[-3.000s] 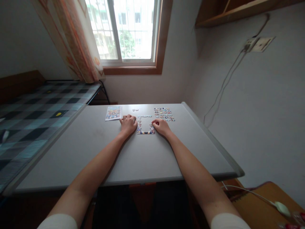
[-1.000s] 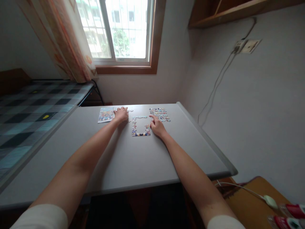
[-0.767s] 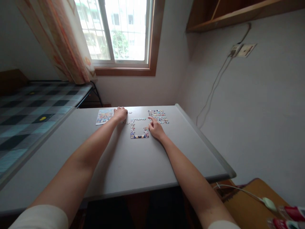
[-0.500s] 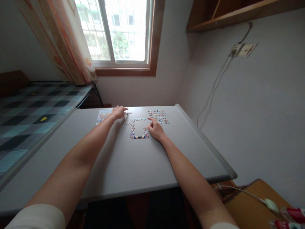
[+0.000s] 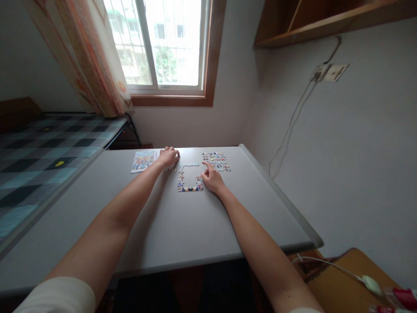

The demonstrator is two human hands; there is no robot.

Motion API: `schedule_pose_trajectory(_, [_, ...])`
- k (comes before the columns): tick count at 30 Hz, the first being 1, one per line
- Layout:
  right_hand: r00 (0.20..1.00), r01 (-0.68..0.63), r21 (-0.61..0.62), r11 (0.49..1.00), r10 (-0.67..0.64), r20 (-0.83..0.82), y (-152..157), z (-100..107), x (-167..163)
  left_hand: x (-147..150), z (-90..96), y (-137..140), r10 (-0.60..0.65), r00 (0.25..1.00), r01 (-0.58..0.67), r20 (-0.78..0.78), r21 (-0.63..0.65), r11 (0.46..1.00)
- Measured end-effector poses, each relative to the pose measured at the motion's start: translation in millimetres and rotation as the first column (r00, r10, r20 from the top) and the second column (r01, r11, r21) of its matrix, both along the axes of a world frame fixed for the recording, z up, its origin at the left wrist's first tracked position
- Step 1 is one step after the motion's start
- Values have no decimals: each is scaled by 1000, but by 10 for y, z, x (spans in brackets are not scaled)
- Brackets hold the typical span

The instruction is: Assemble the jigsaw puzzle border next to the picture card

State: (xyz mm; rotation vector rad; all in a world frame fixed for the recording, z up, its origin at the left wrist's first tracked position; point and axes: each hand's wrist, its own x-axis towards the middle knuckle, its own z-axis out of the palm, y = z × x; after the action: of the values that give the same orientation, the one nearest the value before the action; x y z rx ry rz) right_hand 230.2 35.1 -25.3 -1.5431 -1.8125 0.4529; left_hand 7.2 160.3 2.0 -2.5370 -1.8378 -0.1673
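On the white table, a jigsaw puzzle border [image 5: 190,189] forms a rectangular ring with a bare middle. Beyond its top left corner, my left hand [image 5: 168,157] is closed, fingertips pinched on a small dark puzzle piece [image 5: 178,156]. A few loose pieces [image 5: 174,170] lie below that hand, partly covered by it. Resting at the border's right side is my right hand [image 5: 212,178], index finger stretched forward and thumb apart, nothing visibly held. It hides part of the border's right edge. Several rows of loose puzzle pieces [image 5: 215,158] spread out just behind it.
A colourful picture sheet [image 5: 143,161] lies left of my left hand. The table [image 5: 192,230] meets the wall on the right. A checked bed [image 5: 61,143] stands at the left, a window [image 5: 176,48] behind. At lower right, a wooden stool [image 5: 345,278] carries a white charger [image 5: 371,284].
My left hand has moved right and its pointing fingers have closed on a piece, uncovering more of the picture sheet. My right hand stays at the border. The view tilted slightly.
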Motion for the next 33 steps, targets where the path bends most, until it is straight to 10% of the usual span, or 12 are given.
schedule_pose_trajectory(7, [1000, -2, 8, 1000, 2, 5, 14, -22, 1, 46, 4, 42, 194, 965, -180, 174, -95, 979])
schedule_pose_trajectory(13, [1000, 0, 8, 1000, 0, 8, 21, -28, -9, 30, -20, -37, 110, 886, -105, 450, -35, 994])
schedule_pose_trajectory(21, [985, -12, 70, 997, 24, -173, 76, -51, -13, 328, -83, -493, -147, 410, 320, 900, 9, 947])
schedule_pose_trajectory(33, [925, -85, 155, 984, 136, -355, 80, -4, -25, 547, -103, -747, -132, 366, 426, 921, -40, 904])
